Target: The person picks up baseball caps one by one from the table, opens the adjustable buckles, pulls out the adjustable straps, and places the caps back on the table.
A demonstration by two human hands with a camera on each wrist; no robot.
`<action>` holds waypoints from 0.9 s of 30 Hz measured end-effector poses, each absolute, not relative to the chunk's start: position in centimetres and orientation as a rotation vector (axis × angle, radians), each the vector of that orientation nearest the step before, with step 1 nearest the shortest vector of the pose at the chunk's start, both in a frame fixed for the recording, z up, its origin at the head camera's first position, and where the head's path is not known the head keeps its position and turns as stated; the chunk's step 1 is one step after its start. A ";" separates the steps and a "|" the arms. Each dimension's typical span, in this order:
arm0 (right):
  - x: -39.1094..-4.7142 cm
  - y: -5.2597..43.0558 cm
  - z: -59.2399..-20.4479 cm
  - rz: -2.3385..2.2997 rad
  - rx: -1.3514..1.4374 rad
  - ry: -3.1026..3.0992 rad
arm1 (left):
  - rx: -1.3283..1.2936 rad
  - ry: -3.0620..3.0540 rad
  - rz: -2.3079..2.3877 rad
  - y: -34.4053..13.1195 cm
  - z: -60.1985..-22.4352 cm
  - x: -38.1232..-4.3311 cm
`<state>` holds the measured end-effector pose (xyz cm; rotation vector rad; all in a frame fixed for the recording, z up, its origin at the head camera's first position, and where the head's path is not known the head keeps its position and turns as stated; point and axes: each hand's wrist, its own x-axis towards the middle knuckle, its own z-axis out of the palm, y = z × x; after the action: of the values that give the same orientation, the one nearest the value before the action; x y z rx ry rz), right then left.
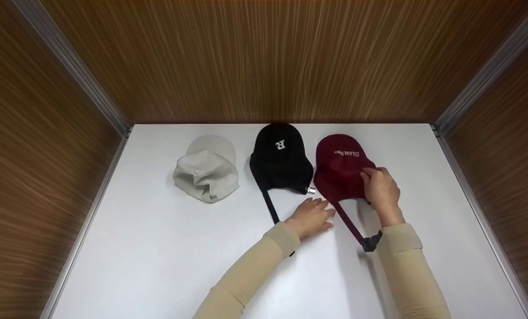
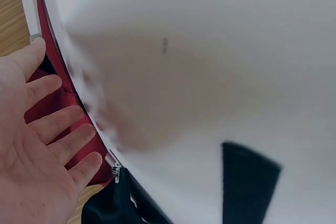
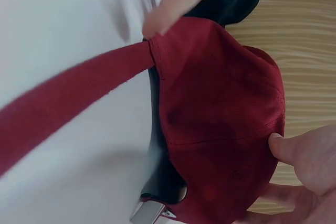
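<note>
A dark red baseball cap (image 1: 338, 170) with white lettering lies at the right of the row. My right hand (image 1: 382, 189) grips its right side; in the right wrist view the thumb (image 3: 286, 148) lies on the cloth and the fingers go behind it. Close to the base of the red strap (image 1: 349, 222), my left hand (image 1: 311, 218) has its fingers spread and touches or nearly touches the cap's lower edge. The strap's far end passes by a black piece at my right cuff. A metal buckle (image 3: 148, 212) shows at the cap's back opening.
To the left of the red cap lies a black cap (image 1: 278, 155) with a white letter, its strap (image 1: 270, 207) running under my left forearm. A crumpled off-white cap (image 1: 207, 173) is farther left. Wood-grain panels (image 1: 264, 62) enclose the white table (image 1: 139, 248) on three sides.
</note>
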<state>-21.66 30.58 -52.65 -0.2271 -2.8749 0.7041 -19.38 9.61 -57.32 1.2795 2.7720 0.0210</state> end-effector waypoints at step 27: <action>-26.2 31.1 -52.1 0.689 -0.290 -2.931 | 1.155 2.963 0.311 3.5 -55.3 -18.5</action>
<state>-26.24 31.09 -52.13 -0.2904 -2.9312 0.6893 -18.49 3.50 -55.35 1.1555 2.9630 0.3106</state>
